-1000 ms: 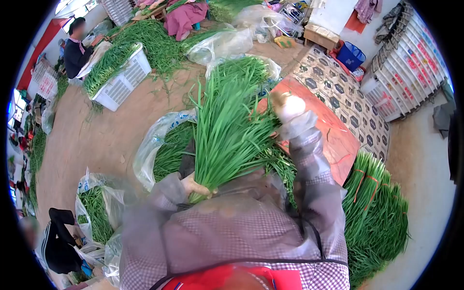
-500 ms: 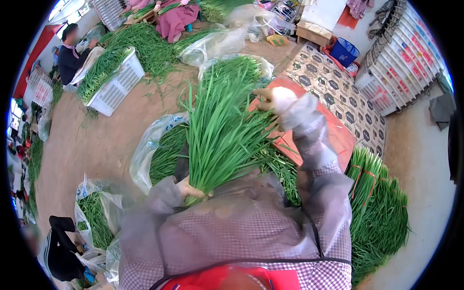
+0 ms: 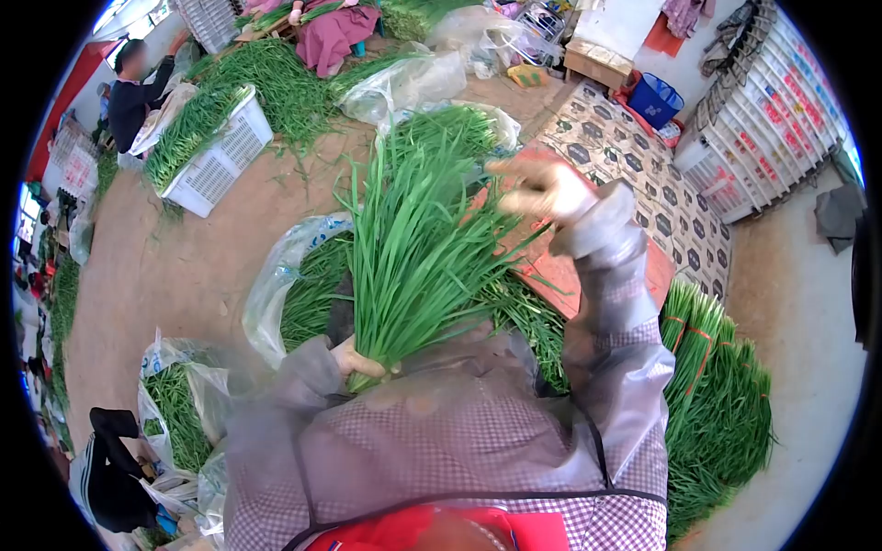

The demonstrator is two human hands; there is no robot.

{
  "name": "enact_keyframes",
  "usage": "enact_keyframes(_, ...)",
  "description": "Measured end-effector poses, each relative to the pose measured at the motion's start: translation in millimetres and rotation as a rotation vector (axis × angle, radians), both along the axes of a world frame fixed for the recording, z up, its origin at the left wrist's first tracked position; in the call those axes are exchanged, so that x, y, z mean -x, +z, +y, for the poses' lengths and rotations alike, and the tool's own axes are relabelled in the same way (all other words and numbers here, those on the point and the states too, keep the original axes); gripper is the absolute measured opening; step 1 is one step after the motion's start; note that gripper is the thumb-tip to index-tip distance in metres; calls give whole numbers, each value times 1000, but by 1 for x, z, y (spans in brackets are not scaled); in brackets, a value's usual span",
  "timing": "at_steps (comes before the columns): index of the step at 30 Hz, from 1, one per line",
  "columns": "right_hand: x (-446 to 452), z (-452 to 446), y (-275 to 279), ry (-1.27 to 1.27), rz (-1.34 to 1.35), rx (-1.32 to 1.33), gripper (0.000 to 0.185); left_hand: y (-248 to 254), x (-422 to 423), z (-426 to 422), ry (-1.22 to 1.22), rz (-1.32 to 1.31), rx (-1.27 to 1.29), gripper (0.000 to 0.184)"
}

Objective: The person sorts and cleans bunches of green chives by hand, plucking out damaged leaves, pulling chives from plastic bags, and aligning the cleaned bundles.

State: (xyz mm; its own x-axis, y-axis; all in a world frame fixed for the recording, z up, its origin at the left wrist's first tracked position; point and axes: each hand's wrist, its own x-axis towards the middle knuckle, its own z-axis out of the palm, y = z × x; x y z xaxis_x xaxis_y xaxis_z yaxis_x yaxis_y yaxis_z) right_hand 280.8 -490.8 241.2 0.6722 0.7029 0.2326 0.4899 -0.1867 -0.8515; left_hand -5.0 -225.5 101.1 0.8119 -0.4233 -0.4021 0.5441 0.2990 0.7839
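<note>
My left hand (image 3: 351,360) is wrapped round the base of a large bunch of garlic chives (image 3: 409,266), low in front of my body. The long leaves fan up and away from me. To the right of the leaf tips is my right hand (image 3: 544,188), raised and smeared by motion. Its fingers point left, and whether anything is between them cannot be made out. Beneath that hand lies a reddish board (image 3: 551,266). Loose chives (image 3: 528,321) lie by my lap, partly hidden by the bunch.
Tied bundles of chives (image 3: 712,404) stand at my right. Plastic bags of chives (image 3: 317,289) (image 3: 179,413) are at my left. Further off are a white crate (image 3: 220,156), a blue basket (image 3: 655,99), stacked white crates (image 3: 772,110) and a person in dark clothes (image 3: 133,106).
My right hand has moved slightly right and down, a little away from the leaf tips. My left hand keeps its hold, and the bunch has shifted slightly left. The far person's arm has risen.
</note>
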Motion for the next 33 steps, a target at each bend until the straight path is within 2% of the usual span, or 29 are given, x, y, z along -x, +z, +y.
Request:
enact_keyframes(2, 14, 8, -11, 135, -271, 288, 26, -3, 1, 2, 21, 96, 73, 64)
enact_keyframes(3, 19, 10, -10, 140, -292, 495, 30, -5, 1, 2, 17, 96, 73, 64)
enact_keyframes(5, 5, 6, -26, 134, -358, 556, 30, -11, -1, 4, 3, 54, 123, 65)
enact_keyframes(7, -5, 2, -35, -224, 50, -98, 20, -12, 1, 2, 15, 56, 129, 65)
enact_keyframes(8, -18, 1, -41, -285, 22, -332, 21, -11, 2, 3, 19, 62, 131, 65)
enact_keyframes(9, -7, -2, -20, -418, 15, -378, 25, -8, 2, 4, 24, 56, 127, 65)
enact_keyframes(10, -4, -16, 2, -315, 221, -349, 25, -4, 2, 4, 37, 69, 136, 65)
enact_keyframes(12, 9, -46, 20, -130, 133, -286, 24, -2, 4, 4, 62, 79, 146, 64)
enact_keyframes(14, 22, -51, 28, 255, 88, -235, 25, -1, 5, 4, 96, 110, 218, 63)
enact_keyframes(16, 39, -45, 52, 563, 509, 266, 37, 1, 5, 4, 115, 109, 205, 62)
enact_keyframes(17, 43, -37, 36, 523, 47, 299, 53, 2, 4, 3, 125, 110, 191, 61)
enact_keyframes(18, 46, -30, 27, 356, 16, 317, 59, 3, 3, 3, 129, 105, 190, 61)
enact_keyframes(20, 58, -12, 29, 183, -8, 328, 65, 6, 3, 1, 99, 89, 119, 59)
enact_keyframes(22, 75, 12, 54, 174, -277, 428, 70, 5, 2, -1, 77, 86, 111, 59)
enact_keyframes(24, 53, 29, -21, 216, -699, 446, 63, 9, 1, -3, 41, 89, 82, 60)
enact_keyframes(26, -15, 31, -116, 133, -699, 242, 47, 0, 4, -1, 24, 43, 110, 60)
enact_keyframes(28, -72, -7, -140, -135, -715, 30, 28, -7, 12, 1, 19, 25, 123, 61)
enact_keyframes(30, -51, -18, -66, -472, -492, 38, 22, -2, 13, 3, 40, 7, 130, 61)
enact_keyframes(31, -22, -19, -3, -586, -89, 110, 20, 2, 13, 3, 58, -10, 142, 61)
enact_keyframes(33, -33, -37, 2, -477, -44, -117, 36, 11, 12, 4, 114, 44, 182, 62)
